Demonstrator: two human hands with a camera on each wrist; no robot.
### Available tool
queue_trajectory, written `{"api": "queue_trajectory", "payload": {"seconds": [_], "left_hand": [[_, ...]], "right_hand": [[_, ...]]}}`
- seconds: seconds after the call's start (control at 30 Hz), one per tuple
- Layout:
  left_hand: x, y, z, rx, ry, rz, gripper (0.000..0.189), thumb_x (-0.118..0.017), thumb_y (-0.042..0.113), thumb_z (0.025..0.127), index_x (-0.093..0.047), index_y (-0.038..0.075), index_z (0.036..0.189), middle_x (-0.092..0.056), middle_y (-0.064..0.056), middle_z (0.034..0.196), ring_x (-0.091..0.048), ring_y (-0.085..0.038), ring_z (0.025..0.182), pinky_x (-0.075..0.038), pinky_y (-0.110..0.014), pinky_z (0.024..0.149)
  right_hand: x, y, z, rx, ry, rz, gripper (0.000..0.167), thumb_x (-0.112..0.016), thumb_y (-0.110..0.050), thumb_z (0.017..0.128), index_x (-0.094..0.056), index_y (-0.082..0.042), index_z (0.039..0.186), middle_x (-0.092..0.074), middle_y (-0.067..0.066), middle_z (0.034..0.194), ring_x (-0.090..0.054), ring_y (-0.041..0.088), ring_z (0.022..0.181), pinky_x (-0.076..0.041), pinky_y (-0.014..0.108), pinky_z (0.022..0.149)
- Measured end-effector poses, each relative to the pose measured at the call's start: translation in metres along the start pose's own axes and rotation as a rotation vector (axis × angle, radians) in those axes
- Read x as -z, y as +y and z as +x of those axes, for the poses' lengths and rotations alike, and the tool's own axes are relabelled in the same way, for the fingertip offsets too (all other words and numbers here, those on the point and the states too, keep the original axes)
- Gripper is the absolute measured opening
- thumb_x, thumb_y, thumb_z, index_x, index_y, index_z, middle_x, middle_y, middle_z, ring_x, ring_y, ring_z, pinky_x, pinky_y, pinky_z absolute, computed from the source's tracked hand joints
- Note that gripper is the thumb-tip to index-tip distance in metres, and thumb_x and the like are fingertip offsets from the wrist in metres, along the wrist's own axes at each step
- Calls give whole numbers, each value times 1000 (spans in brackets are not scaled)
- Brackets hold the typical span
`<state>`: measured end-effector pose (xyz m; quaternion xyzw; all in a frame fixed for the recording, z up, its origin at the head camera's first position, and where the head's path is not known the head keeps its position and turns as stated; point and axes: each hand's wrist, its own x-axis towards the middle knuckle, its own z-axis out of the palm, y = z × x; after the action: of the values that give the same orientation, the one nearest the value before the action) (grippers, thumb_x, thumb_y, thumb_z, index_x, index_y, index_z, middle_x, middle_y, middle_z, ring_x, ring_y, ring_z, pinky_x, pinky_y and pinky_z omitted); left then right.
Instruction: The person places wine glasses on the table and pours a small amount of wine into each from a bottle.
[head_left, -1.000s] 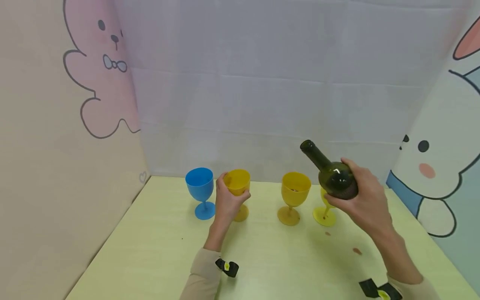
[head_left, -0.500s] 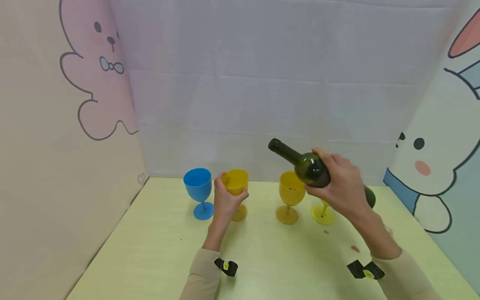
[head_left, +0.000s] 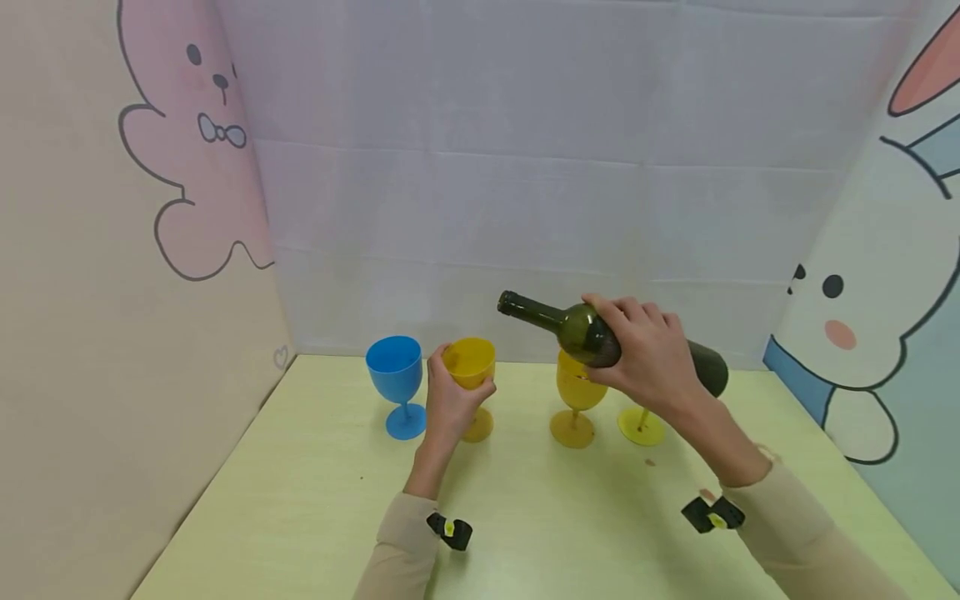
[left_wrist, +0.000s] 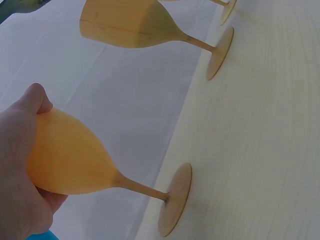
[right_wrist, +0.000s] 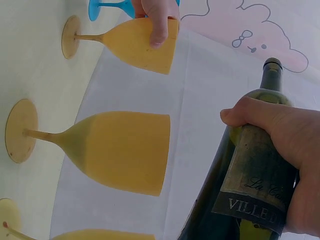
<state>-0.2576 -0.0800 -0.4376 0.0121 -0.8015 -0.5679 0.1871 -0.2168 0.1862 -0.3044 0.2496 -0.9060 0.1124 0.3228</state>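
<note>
My left hand (head_left: 453, 400) grips the bowl of an orange-yellow goblet (left_wrist: 75, 155), thumb on one side and fingers round the other; its foot stands on the table. In my right hand (head_left: 647, 354) is a dark green wine bottle (head_left: 581, 332), held round its body and tilted with the neck toward the left. The bottle's mouth is a little above and to the right of the gripped goblet, apart from it. Behind the bottle and right hand, a second orange-yellow goblet (head_left: 574, 396) and a brighter yellow goblet (head_left: 642, 426) are partly hidden.
A blue goblet (head_left: 395, 375) stands just left of my left hand. Small reddish-brown spots (head_left: 707, 494) mark the pale table (head_left: 315, 517) near my right forearm. A white cloth (head_left: 465, 208) hangs behind the table, and printed walls flank it.
My right hand has carried the bottle leftward, across the right-hand goblets and closer to the gripped one. The bottle has tipped nearer to level. My left hand keeps its hold.
</note>
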Motion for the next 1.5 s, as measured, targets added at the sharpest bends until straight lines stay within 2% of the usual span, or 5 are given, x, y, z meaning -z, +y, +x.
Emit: {"api": "queue_trajectory", "payload": {"seconds": [0.3,0.57,1.1,1.5], "left_hand": [[4,0,2,10,-26,9,92,-82,23,76,-26,18,148,-43,-6,138,-52,-29,121,-49,-51,104],[3,-3,1,0,-30,7,93,-83,23,76,-25,19,148,-43,-5,138,-53,-28,121,-49,-52,104],[2,-2,0,-12,-19,4,92,-82,24,75,-27,16,148,-45,-8,135,-54,-30,117,-50,-52,101],[2,-4,0,-10,-24,10,91,-81,24,77,-25,18,148,-43,-6,138,-52,-28,121,-49,-50,105]], "right_hand": [[-5,-6,15,67,-45,-85,97,-92,-31,63,-44,-24,147,-60,15,120,-57,39,101,-45,57,83],[-15,-4,24,79,-92,-123,95,-92,-34,64,-46,-24,146,-60,14,119,-57,39,101,-45,57,84],[-32,1,30,126,-132,-253,96,-94,-40,61,-48,-26,145,-60,13,120,-57,39,103,-46,57,85],[-39,2,31,162,-129,-328,94,-95,-36,61,-50,-27,143,-60,13,121,-56,39,103,-45,56,87]]}}
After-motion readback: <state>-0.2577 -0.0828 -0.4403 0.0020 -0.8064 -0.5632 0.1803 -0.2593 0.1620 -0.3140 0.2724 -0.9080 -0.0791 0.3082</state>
